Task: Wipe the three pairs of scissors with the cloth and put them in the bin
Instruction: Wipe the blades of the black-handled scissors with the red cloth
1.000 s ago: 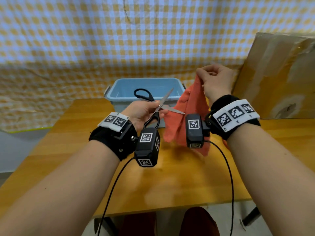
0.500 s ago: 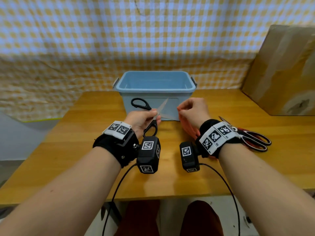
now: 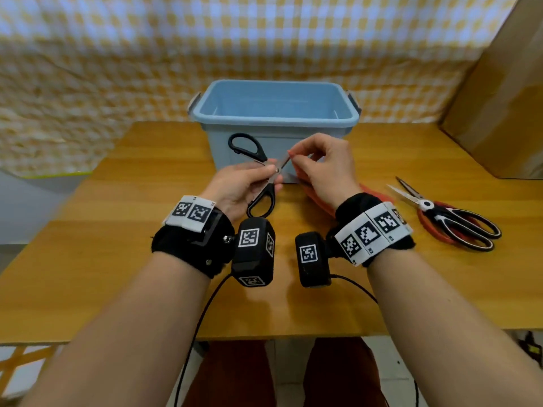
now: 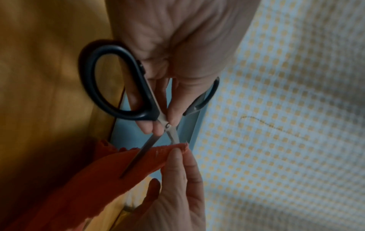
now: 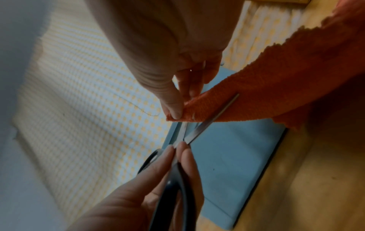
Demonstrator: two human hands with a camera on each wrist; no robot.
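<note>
The left hand (image 3: 235, 186) pinched the black-handled scissors (image 3: 258, 171) at the pivot, thumb and fingers curled round it, handle loops spread toward the wrist and the open blades pointing away and rightward, toward the right hand (image 3: 323, 168). That hand, just beside the blades, pinched the orange cloth (image 4: 110, 171) round the upper blade with its fingertips (image 5: 173, 109); the lower blade lay bare across the cloth. The wipe would probably run along that blade's long axis, away from the pivot. Just behind both hands stood the blue bin (image 3: 274, 113), apparently empty. Further right, two more pairs of scissors (image 3: 452, 218) lay stacked on the wooden counter (image 3: 117, 259). Checked yellow fabric (image 3: 117, 54) hung behind, and a cardboard sheet (image 3: 499, 98) leaned at the right.
</note>
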